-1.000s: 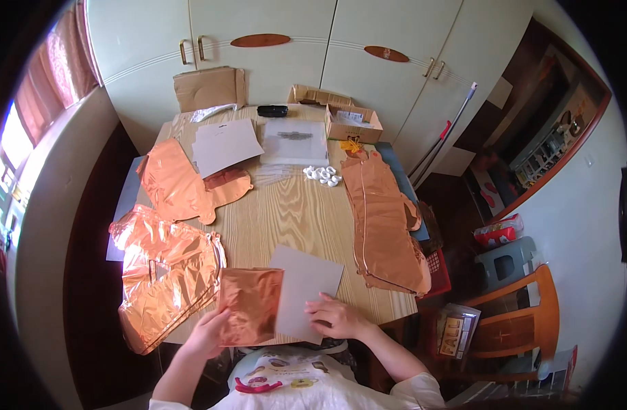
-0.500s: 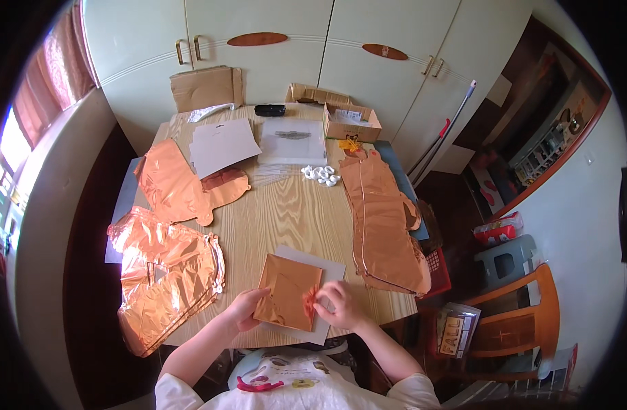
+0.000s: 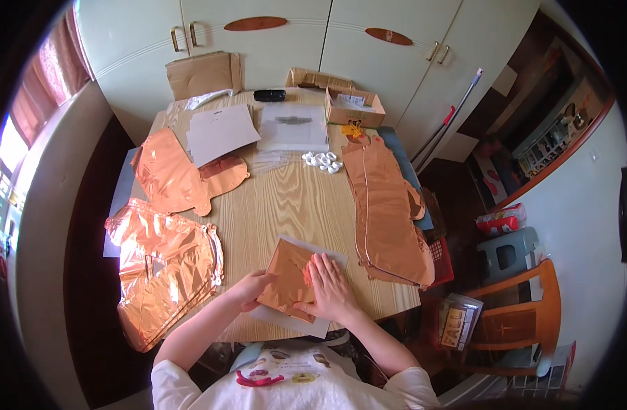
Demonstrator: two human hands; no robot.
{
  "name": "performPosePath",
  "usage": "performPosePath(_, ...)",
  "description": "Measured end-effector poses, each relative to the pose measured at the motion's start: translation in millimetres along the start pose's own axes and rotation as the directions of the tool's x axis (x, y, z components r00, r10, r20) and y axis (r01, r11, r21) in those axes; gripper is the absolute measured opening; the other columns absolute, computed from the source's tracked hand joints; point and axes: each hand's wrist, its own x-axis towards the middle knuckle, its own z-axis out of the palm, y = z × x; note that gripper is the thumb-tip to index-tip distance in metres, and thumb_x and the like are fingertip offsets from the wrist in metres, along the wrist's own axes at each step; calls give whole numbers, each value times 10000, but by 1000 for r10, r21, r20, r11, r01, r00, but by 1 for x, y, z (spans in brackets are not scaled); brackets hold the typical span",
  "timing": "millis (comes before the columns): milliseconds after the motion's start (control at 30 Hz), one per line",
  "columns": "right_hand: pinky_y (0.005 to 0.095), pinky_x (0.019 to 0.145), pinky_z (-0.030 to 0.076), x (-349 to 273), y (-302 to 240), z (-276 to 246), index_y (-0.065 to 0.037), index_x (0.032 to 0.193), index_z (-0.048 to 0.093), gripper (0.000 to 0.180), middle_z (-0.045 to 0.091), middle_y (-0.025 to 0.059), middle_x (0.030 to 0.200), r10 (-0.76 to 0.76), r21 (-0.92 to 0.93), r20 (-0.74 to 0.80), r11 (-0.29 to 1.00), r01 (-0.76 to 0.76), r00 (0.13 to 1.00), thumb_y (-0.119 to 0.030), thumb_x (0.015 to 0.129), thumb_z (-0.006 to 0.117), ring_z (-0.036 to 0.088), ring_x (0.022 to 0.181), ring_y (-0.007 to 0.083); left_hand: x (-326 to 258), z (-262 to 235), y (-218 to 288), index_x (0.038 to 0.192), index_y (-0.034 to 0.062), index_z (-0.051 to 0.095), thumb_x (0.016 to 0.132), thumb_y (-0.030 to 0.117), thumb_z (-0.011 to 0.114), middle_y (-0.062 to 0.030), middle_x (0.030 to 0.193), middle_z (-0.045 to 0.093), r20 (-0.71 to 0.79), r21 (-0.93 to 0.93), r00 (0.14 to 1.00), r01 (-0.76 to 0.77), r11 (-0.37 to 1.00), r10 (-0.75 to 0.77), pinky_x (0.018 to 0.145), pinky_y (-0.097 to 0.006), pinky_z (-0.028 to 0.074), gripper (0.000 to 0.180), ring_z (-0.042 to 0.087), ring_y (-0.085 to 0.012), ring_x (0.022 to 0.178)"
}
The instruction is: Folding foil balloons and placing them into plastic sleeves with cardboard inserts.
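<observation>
A folded copper-coloured foil balloon [image 3: 284, 272] lies over a pale grey card [image 3: 313, 326] at the table's near edge. My left hand [image 3: 250, 290] grips the balloon by its left edge, thumb on top. On its right edge my right hand [image 3: 332, 290] lies with fingers stretched flat and thumb out to the left. Beneath those fingers a small bundle of orange-red ribbon [image 3: 307, 275] peeks out, mostly hidden.
Flat copper foil balloons lie at left [image 3: 166, 256] and right [image 3: 388, 212]. Farther back are white cards [image 3: 221, 133], a clear bag [image 3: 293, 137], white ribbon coils [image 3: 321, 162], yellow ribbon [image 3: 351, 130], a black case [image 3: 269, 95] and a cardboard box [image 3: 354, 113]. A wooden chair [image 3: 532, 314] stands at right.
My right hand has gone from pinching at the ribbon to lying flat over it on the foil. The folded balloon has turned slightly and sits a little higher in view.
</observation>
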Motion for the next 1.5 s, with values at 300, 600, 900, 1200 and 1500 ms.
performPosePath(300, 488, 1203, 123, 0, 0, -1, 97, 1475, 229, 1251, 188, 263, 1565, 6, 22, 14, 1000, -7, 1000, -773, 680, 649, 127, 1483, 376, -20, -3, 25, 1325, 43, 506, 847, 237, 676, -182, 1335, 525, 343, 930, 707, -346, -121, 619, 1055, -472, 398, 543, 476, -364, 1272)
performPosePath(600, 497, 1204, 97, 2, -2, -3, 74, 1486, 231, 1253, 164, 254, 1576, 18, -13, 56, 1000, -17, 998, -812, 680, 599, 89, 1484, 395, 35, -2, 12, 1439, -29, 375, 924, 567, 479, -229, 1503, 362, 652, 746, 577, -371, -553, 492, 1176, -496, 215, 795, 306, -346, 1429)
performPosePath(900, 526, 1196, 79, 2, 7, -3, 36, 1505, 220, 1257, 170, 253, 1577, 1, -42, 112, 999, 4, 994, -850, 677, 553, 90, 1482, 401, 29, -9, 22, 1449, -76, 323, 825, 730, 484, -267, 1513, 322, 645, 738, 609, -341, -582, 462, 1176, -516, 188, 1032, 267, -368, 1443)
performPosePath(1200, 520, 1207, 66, 25, 39, -24, -72, 1537, 215, 1264, 177, 144, 1605, -256, -47, 261, 960, 277, 931, -861, 620, 581, 117, 1496, 293, -3, -15, 4, 1449, -61, 338, 757, 798, 508, -286, 1505, 321, 555, 786, 684, -245, -568, 473, 1138, -494, 245, 1116, 293, -387, 1421)
performPosePath(1500, 497, 1213, 90, 47, 50, -39, -57, 1545, 136, 1397, 113, 163, 1613, -375, 11, 393, 915, 403, 840, -767, 505, 739, 79, 1498, 319, -25, -17, -32, 1469, -98, 261, 670, 841, 566, -292, 1537, 249, 419, 865, 747, -156, -476, 516, 1151, -567, 166, 1271, 216, -389, 1460)
